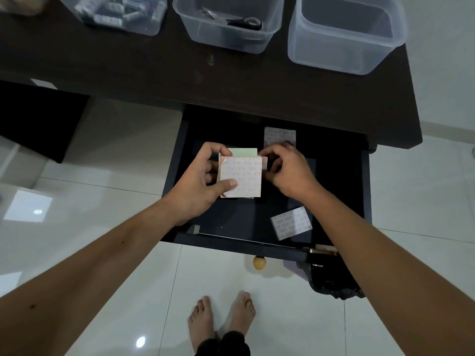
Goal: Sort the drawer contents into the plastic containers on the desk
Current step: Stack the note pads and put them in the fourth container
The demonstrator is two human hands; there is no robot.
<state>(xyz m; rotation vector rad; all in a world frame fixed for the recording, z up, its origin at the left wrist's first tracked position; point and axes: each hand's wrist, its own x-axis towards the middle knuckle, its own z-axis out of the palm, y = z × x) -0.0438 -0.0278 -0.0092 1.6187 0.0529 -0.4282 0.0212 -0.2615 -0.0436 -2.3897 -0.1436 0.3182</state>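
**A:** Where do things stand?

**B:** Both hands are over the open drawer (180,176), close together on one small stack of pads (241,176). The left hand (203,183) clamps it, thumb pressed on the printed top sheet and fingers curled behind. The right hand (288,170) pinches the stack's right edge. A green sheet (245,151) sticks up behind the top one.

**A:** What could go wrong?

**B:** The stack looks loose, with layers stepped rather than flush. If the thumb eases while the right hand squares the edges, I'd expect sheets to fan out and drop back into the drawer, or past its front lip to the floor (102,201).

**A:** Anything else left in there?

**B:** Two more pads: one at the back (280,136), just behind the right hand, and one near the front right (291,223), lying askew. Either is easy to overlook against the dark bottom.

**A:** And room to move?

**B:** Upward it's open. The bench (154,73) edge overhangs the drawer's rear, so a lift should come toward the body first, or knuckles may catch it. Three containers sit on the bench: the left container (151,24) holds small items, the middle container (231,44) holds scissors (244,23), and the right container (334,55) looks empty. It sits near the bench's right edge, so a hard drop-in could nudge it.
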